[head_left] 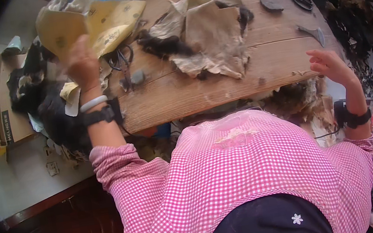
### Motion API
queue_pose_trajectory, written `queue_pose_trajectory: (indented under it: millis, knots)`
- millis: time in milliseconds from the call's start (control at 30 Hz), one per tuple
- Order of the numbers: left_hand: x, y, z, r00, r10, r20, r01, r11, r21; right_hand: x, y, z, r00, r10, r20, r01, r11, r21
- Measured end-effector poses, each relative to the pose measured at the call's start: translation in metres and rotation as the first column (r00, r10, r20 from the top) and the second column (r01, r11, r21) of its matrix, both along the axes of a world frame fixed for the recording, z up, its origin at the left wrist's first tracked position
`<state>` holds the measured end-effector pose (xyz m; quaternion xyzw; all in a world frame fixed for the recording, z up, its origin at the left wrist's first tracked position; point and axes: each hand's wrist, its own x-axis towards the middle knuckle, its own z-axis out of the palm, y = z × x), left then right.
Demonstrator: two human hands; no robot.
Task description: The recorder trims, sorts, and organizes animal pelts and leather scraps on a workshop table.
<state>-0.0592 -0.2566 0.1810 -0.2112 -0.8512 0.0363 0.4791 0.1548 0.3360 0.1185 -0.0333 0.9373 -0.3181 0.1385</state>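
My left hand, a little blurred, grips the near edge of a yellow sheet with dark printed marks at the far left of the table. The sheet is bent, its left part raised. Close to that hand lie dark-handled scissors and a small grey stone-like lump. Above the table's front right corner, my right hand is empty, its fingers apart. A hide piece, pale skin side up with dark fur at its edges, rests mid-table. Beyond my right hand is a curved metal blade.
Black-handled scissors and a grey flat lump sit at the far right of the wooden table. Black fur hangs over the left end, beside a cardboard box. More fur scraps are heaped at right.
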Motion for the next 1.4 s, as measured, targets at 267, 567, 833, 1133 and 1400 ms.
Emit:
queue_pose_trajectory:
  millis: [267, 567, 833, 1133, 1400]
  knots:
    - [0.005, 0.001, -0.102, 0.701, 0.306, 0.644, -0.422, 0.906, 0.029, -0.018, 0.013, 0.006, 0.988, 0.11, -0.11, -0.119, 0.99, -0.076]
    - [-0.06, -0.06, -0.042, 0.918, 0.348, 0.191, -0.39, 0.88, 0.271, -0.105, 0.014, -0.021, 0.969, 0.147, -0.199, -0.104, 0.972, 0.212]
    - [-0.122, -0.098, -0.008, 0.905, 0.409, 0.116, -0.419, 0.81, 0.41, -0.214, -0.005, -0.099, 0.966, 0.035, -0.254, 0.092, 0.877, 0.472]
    - [-0.177, -0.134, -0.035, 0.822, 0.533, 0.199, -0.547, 0.646, 0.533, -0.258, 0.021, -0.122, 0.987, -0.069, -0.144, 0.125, 0.899, 0.421]
    - [-0.196, -0.148, -0.079, 0.841, 0.354, 0.41, -0.465, 0.86, 0.212, -0.275, 0.026, -0.133, 0.971, 0.048, -0.234, 0.066, 0.887, 0.457]
